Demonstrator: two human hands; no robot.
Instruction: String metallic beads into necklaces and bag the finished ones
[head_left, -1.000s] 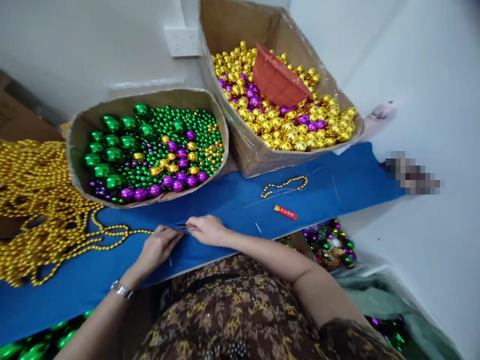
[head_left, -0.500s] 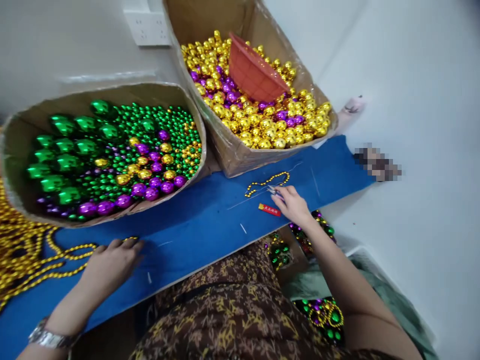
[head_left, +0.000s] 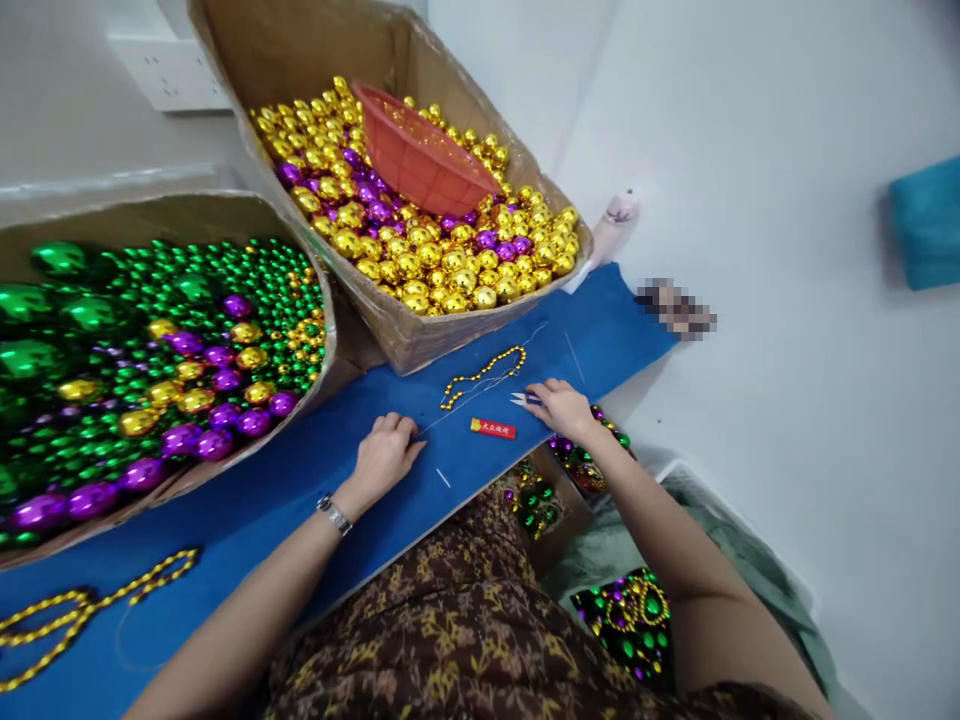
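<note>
My left hand (head_left: 384,458) rests low on the blue table covering (head_left: 292,530), fingers curled in at the end of a thin pale thread (head_left: 457,408). That thread runs up beside a short string of gold beads (head_left: 484,375). In my right hand (head_left: 564,408) is a small pair of thread snips (head_left: 529,399), blades pointing left toward the thread. A red and yellow packet (head_left: 493,429) with printed characters lies just below the snips, apart from both hands.
A carton of gold and purple balls (head_left: 450,265) with a red plastic basket (head_left: 420,150) stands behind. At left is a carton of green, purple and gold balls (head_left: 217,385). Gold bead strands (head_left: 82,610) lie front left. Boxes of beads (head_left: 626,625) sit below the table edge.
My left hand has left the gold bead strands and moved right to the thread's end. My right hand keeps the snips beside the short bead string. The view has swung right.
</note>
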